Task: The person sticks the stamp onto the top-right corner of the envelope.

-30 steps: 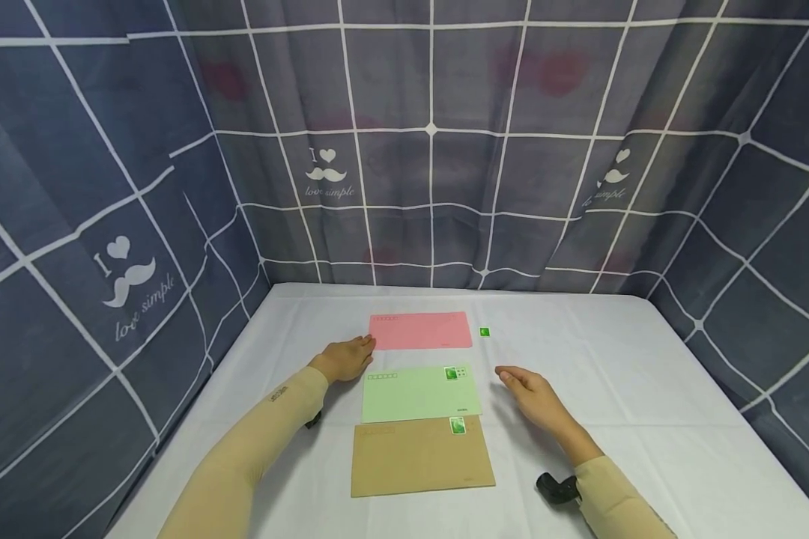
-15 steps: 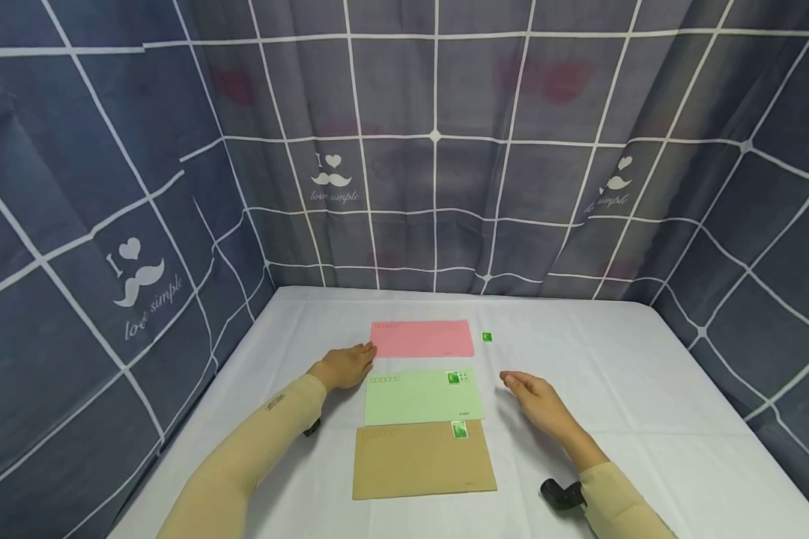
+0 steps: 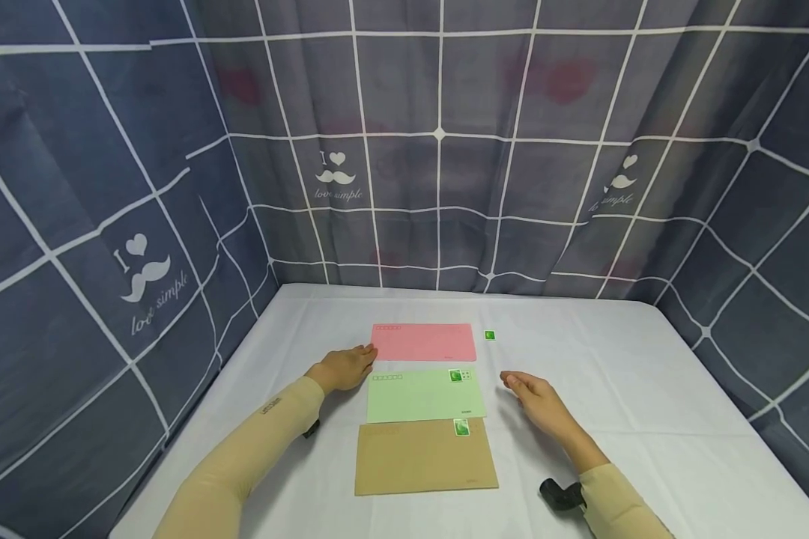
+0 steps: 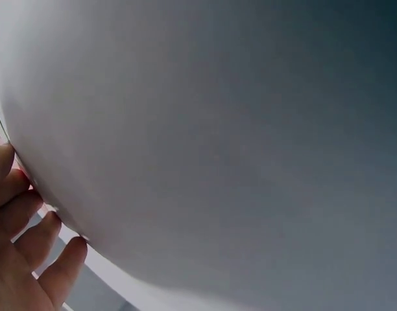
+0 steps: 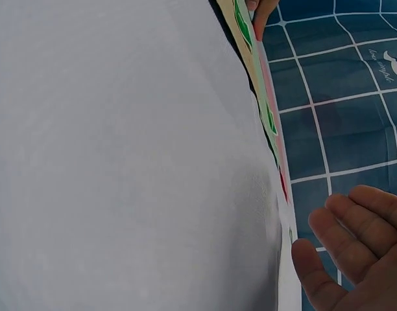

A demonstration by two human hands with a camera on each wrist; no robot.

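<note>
In the head view, my left hand (image 3: 346, 368) touches the left edge of a pink envelope (image 3: 425, 343) with its fingertips, fingers stretched out. My right hand (image 3: 538, 399) holds nothing, its fingers loosely bent, to the right of a light green envelope (image 3: 411, 398). Below the green one lies a brown envelope (image 3: 418, 460). Each of these two carries a green postage stamp near its upper right corner. A loose green stamp (image 3: 490, 335) lies just right of the pink envelope. The right wrist view shows the right hand (image 5: 360, 246) with relaxed fingers.
A white cloth covers the table (image 3: 607, 359). Dark grey checked curtains (image 3: 472, 172) enclose its back and sides. A black device (image 3: 562, 494) is worn at the right wrist.
The pink envelope has slid slightly toward me, along with my left hand, closer to the green envelope. My right hand stays nearly still. The head view has shifted a little.
</note>
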